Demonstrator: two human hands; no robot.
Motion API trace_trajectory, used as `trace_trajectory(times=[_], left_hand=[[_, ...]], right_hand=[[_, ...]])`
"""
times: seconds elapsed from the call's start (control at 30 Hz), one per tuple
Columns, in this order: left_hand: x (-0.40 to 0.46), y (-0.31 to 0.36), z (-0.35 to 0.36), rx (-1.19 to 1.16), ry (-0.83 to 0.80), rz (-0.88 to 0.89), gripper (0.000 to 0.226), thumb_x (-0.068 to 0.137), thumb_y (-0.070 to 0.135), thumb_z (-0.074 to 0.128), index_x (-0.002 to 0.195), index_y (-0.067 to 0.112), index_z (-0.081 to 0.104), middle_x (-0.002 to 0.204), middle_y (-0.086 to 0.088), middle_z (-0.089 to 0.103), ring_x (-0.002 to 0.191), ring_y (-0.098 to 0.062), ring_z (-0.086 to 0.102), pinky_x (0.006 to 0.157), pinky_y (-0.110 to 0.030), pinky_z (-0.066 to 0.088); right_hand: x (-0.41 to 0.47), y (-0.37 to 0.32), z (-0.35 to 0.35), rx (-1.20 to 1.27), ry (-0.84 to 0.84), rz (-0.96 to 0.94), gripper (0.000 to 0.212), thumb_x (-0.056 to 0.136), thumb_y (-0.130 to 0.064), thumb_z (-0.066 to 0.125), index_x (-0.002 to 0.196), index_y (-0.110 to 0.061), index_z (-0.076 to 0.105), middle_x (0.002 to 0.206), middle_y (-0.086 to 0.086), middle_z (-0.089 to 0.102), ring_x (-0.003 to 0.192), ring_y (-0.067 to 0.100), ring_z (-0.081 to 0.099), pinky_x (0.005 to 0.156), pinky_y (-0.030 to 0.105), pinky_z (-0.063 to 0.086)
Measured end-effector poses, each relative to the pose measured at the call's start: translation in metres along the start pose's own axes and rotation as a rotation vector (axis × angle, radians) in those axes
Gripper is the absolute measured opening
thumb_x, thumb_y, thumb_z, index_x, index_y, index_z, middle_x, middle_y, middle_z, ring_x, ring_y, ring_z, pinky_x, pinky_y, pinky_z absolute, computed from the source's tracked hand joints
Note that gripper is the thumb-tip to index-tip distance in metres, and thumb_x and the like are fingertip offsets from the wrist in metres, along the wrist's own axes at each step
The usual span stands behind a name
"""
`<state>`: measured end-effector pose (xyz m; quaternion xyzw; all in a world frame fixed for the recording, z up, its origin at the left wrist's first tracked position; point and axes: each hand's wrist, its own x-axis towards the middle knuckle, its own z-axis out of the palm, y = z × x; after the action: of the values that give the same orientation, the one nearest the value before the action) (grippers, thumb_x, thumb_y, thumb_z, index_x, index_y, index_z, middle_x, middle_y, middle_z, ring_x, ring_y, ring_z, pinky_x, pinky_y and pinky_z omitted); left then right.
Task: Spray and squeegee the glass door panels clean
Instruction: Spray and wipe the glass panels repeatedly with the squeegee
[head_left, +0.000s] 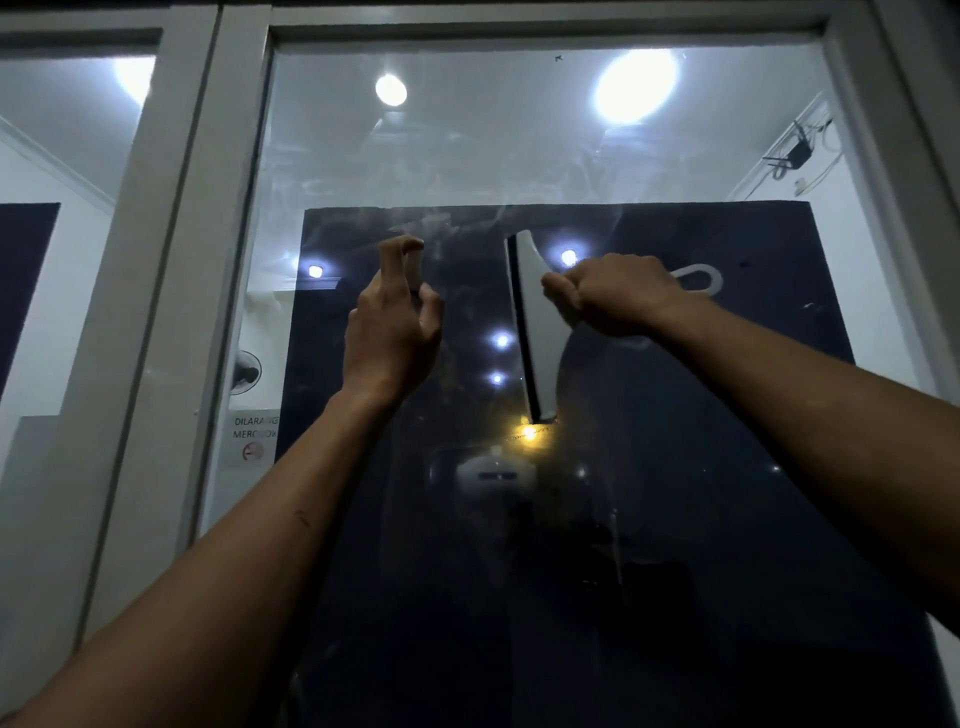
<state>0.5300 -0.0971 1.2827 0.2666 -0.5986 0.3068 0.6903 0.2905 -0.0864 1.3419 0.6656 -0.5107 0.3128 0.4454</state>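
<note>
The right hand grips the squeegee by its handle, blade upright against the glass panel; the left hand is raised beside it, fingers loosely curled, holding nothing. Smears show above on the panel; to clear them, I judge, press evenly and overlap each pass.

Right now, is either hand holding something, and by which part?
The right hand grips the squeegee by its handle. The left hand holds nothing visible.

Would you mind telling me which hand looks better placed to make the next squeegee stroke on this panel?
Right. The right hand already grips the squeegee, blade against the glass panel. The left hand holds nothing, fingers loosely curled.
</note>
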Motion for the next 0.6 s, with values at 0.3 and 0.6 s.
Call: trace_trajectory(times=[0.3,0.6], left_hand=[[-0.012,0.005,0.016,-0.086,-0.065,0.018,0.039,0.095,0.013,0.047,0.133,0.018,0.041,0.072,0.008,0.049,0.063,-0.008,0.051,0.065,-0.033,0.037],[-0.028,0.033,0.05,-0.182,-0.096,0.027,0.037,0.097,0.014,0.047,0.134,0.017,0.042,0.07,0.01,0.046,0.061,-0.007,0.05,0.056,-0.028,0.034]], right_hand=[[-0.05,0.081,0.005,0.013,-0.047,0.278,0.062,0.101,-0.062,0.014,0.109,-0.029,0.066,0.136,0.011,0.059,0.13,0.036,0.048,0.096,0.047,0.039],[-0.073,0.108,0.015,0.035,-0.065,0.355,0.061,0.102,-0.06,0.016,0.125,-0.028,0.062,0.137,0.013,0.058,0.123,0.039,0.052,0.095,0.048,0.041]])
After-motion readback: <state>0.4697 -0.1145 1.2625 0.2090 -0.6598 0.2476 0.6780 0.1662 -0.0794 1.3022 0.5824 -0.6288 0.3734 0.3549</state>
